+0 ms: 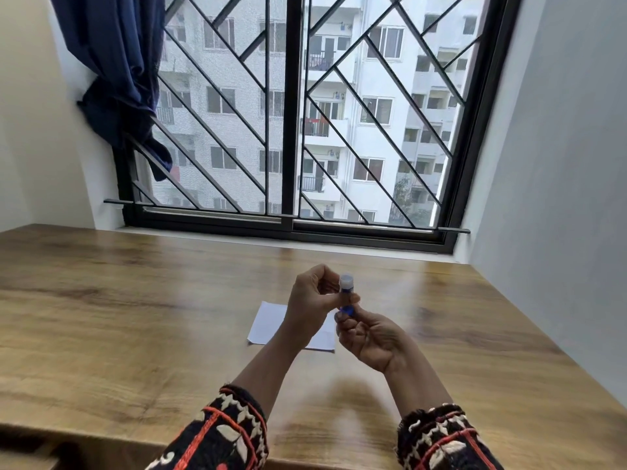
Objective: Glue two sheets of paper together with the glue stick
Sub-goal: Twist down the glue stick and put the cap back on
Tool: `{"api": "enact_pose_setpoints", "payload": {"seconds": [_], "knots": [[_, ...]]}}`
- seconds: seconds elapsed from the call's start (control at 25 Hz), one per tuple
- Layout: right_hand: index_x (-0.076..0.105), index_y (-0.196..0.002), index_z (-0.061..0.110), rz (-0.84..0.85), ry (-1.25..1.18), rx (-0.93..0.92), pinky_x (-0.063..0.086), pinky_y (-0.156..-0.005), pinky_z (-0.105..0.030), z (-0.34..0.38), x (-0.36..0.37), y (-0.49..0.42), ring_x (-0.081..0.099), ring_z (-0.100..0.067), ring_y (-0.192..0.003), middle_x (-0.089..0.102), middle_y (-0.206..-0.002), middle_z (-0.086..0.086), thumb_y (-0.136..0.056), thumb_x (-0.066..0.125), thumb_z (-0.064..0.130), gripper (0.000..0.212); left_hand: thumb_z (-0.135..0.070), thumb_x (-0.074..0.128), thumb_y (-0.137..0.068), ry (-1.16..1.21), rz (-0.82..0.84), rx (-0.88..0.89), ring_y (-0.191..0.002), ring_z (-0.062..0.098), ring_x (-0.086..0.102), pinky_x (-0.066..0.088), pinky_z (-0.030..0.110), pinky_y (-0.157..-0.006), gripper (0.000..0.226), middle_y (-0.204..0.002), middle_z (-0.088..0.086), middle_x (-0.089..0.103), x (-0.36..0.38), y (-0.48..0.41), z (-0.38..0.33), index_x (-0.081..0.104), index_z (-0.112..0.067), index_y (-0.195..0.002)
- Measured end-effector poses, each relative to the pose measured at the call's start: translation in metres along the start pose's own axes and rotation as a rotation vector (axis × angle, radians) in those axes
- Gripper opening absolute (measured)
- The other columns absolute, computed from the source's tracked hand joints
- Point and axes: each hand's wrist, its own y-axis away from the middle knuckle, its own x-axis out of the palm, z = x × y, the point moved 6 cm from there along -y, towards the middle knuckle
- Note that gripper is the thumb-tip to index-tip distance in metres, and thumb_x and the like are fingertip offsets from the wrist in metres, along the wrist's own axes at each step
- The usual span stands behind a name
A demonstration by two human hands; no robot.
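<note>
A small blue glue stick (346, 298) with a white cap stands upright in the air above the table, held between both hands. My left hand (314, 300) pinches its upper part just below the cap. My right hand (368, 337) grips its blue base from below. White paper (268, 322) lies flat on the wooden table (135, 317) beneath my hands; my left wrist and hands cover part of it, and I cannot tell how many sheets there are.
A barred window (291, 130) runs along the table's far edge, with a dark blue curtain (118, 72) bunched at its left. White walls close in both sides. The table's front edge lies just below my patterned sleeves (230, 435).
</note>
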Motion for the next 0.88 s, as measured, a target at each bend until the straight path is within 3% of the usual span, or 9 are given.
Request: {"api": "enact_pose_setpoints", "payload": {"seconds": [0.12, 0.28, 0.48, 0.52, 0.64, 0.76, 0.88], "knots": [[0.065, -0.087, -0.007, 0.052, -0.05, -0.035, 0.054, -0.046, -0.021, 0.002, 0.001, 0.002, 0.062, -0.018, -0.051, 0.065, -0.067, -0.017, -0.087, 0.047, 0.005, 0.021, 0.007, 0.073, -0.066, -0.007, -0.045, -0.003, -0.071, 0.027, 0.057, 0.051, 0.038, -0.07, 0.026, -0.072, 0.014, 0.058, -0.005, -0.001, 0.003, 0.051, -0.006, -0.067], [0.074, -0.079, -0.003, 0.098, -0.018, -0.105, 0.059, -0.056, -0.023, 0.006, 0.004, 0.003, 0.071, -0.023, -0.066, 0.071, -0.078, -0.017, -0.067, 0.052, -0.009, 0.025, 0.004, 0.074, -0.066, -0.013, -0.06, -0.006, -0.064, 0.019, 0.057, 0.052, 0.027, -0.061, 0.025, -0.064, 0.007, 0.055, -0.007, 0.0, 0.005, 0.051, -0.005, -0.068], [0.073, -0.083, -0.003, 0.1, 0.021, -0.139, 0.061, -0.066, -0.028, 0.008, 0.001, 0.003, 0.072, -0.025, -0.075, 0.071, -0.086, -0.02, -0.071, 0.056, -0.004, 0.021, 0.004, 0.073, -0.069, -0.014, -0.056, -0.01, -0.064, 0.017, 0.057, 0.051, 0.026, -0.062, 0.022, -0.063, 0.003, 0.057, -0.007, -0.001, 0.004, 0.052, -0.003, -0.072], [0.072, -0.084, -0.004, 0.11, 0.005, -0.116, 0.061, -0.064, -0.029, 0.006, 0.003, 0.004, 0.072, -0.025, -0.074, 0.071, -0.085, -0.021, -0.077, 0.058, 0.004, 0.018, 0.006, 0.071, -0.07, 0.004, -0.036, -0.005, -0.063, 0.015, 0.06, 0.052, 0.024, -0.062, 0.021, -0.062, 0.001, 0.059, -0.007, -0.001, 0.003, 0.053, -0.005, -0.071], [0.069, -0.081, -0.002, 0.061, 0.069, -0.026, 0.052, -0.043, -0.019, 0.0, -0.001, 0.001, 0.061, -0.011, -0.046, 0.064, -0.06, -0.008, -0.09, 0.049, 0.035, 0.043, 0.009, 0.067, -0.073, 0.019, 0.032, 0.006, -0.062, 0.009, 0.063, 0.055, 0.024, -0.066, 0.016, -0.066, 0.005, 0.063, -0.004, -0.002, 0.001, 0.055, 0.0, -0.077], [0.063, -0.085, 0.001, 0.044, 0.071, 0.006, 0.039, -0.035, -0.011, -0.002, -0.001, -0.001, 0.045, -0.004, -0.035, 0.052, -0.05, -0.002, -0.091, 0.046, 0.031, 0.036, 0.01, 0.065, -0.074, -0.006, 0.057, 0.014, -0.059, 0.002, 0.061, 0.054, 0.017, -0.062, 0.018, -0.068, 0.007, 0.06, -0.002, -0.002, 0.001, 0.055, -0.004, -0.074], [0.058, -0.091, -0.003, 0.069, -0.029, -0.004, 0.049, -0.039, -0.016, 0.0, 0.003, 0.0, 0.056, -0.01, -0.044, 0.06, -0.06, -0.011, -0.086, 0.05, 0.016, 0.021, 0.009, 0.065, -0.074, -0.002, 0.013, 0.012, -0.06, 0.003, 0.061, 0.055, 0.018, -0.064, 0.016, -0.069, 0.008, 0.06, -0.004, -0.002, 0.003, 0.055, -0.003, -0.077]]}}
